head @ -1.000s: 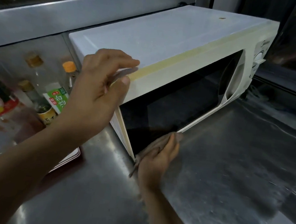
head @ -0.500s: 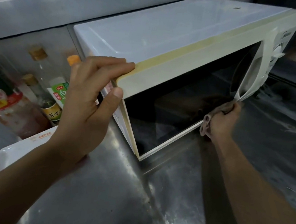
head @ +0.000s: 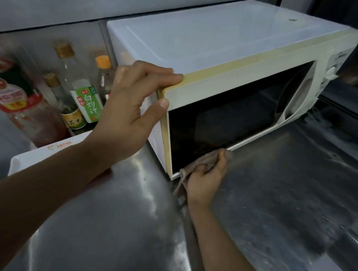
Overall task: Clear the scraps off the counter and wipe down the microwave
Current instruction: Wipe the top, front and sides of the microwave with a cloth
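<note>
A white microwave (head: 210,41) with a dark glass door stands on the steel counter (head: 119,228). My left hand (head: 132,108) grips its top front left corner, fingers on the top and thumb on the door frame. My right hand (head: 206,180) holds a brownish cloth (head: 201,162) bunched against the bottom left edge of the door, where the door meets the counter. No scraps show on the counter.
Several sauce and oil bottles (head: 67,92) stand left of the microwave against the steel back wall. A white tray (head: 39,156) lies before them under my left forearm. The control knobs (head: 333,70) sit at the microwave's right end.
My right hand has slid the cloth along the door's bottom edge, from the right end near the handle back to the bottom left corner. My left hand keeps its grip on the corner.
</note>
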`<action>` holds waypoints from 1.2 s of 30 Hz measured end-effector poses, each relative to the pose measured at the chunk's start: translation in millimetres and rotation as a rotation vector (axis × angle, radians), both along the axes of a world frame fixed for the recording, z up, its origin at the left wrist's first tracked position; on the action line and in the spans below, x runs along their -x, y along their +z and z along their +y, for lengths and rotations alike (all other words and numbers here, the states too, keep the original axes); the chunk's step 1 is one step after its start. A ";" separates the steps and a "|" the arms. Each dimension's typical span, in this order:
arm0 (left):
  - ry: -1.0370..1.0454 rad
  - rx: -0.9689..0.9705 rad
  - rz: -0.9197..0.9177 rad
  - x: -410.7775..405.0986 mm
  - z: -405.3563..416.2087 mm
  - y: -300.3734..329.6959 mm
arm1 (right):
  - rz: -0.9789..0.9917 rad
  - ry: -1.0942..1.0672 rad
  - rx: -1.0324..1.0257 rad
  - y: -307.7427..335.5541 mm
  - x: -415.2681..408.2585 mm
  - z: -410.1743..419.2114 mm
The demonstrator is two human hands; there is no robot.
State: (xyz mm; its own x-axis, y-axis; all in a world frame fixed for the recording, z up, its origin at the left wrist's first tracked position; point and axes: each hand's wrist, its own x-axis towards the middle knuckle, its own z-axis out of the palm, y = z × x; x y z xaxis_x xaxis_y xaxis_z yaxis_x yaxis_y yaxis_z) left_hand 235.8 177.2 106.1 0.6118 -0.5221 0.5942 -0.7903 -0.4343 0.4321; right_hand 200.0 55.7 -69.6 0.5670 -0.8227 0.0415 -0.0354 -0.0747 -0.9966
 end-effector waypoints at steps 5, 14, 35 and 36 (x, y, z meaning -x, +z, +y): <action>-0.046 -0.024 0.044 -3.2 4.9 5.8 | -0.046 0.018 -0.064 3.0 13.9 47.9; -0.158 -0.134 0.102 -10.2 17.2 23.0 | 0.014 0.060 -0.095 10.8 28.7 94.7; -0.159 -0.255 0.248 -7.2 19.5 40.6 | 0.235 0.251 0.244 75.8 76.5 58.0; -0.157 -0.273 0.264 -5.7 20.0 43.2 | 0.265 0.244 0.266 82.6 81.1 53.7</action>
State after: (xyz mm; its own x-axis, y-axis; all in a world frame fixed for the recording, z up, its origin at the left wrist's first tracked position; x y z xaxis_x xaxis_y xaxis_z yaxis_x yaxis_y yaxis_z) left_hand 241.5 197.2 149.3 0.6252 -0.7381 0.2537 -0.7333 -0.4443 0.5147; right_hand 118.9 109.3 13.1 0.7626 -0.6440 0.0609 -0.2361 -0.3647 -0.9007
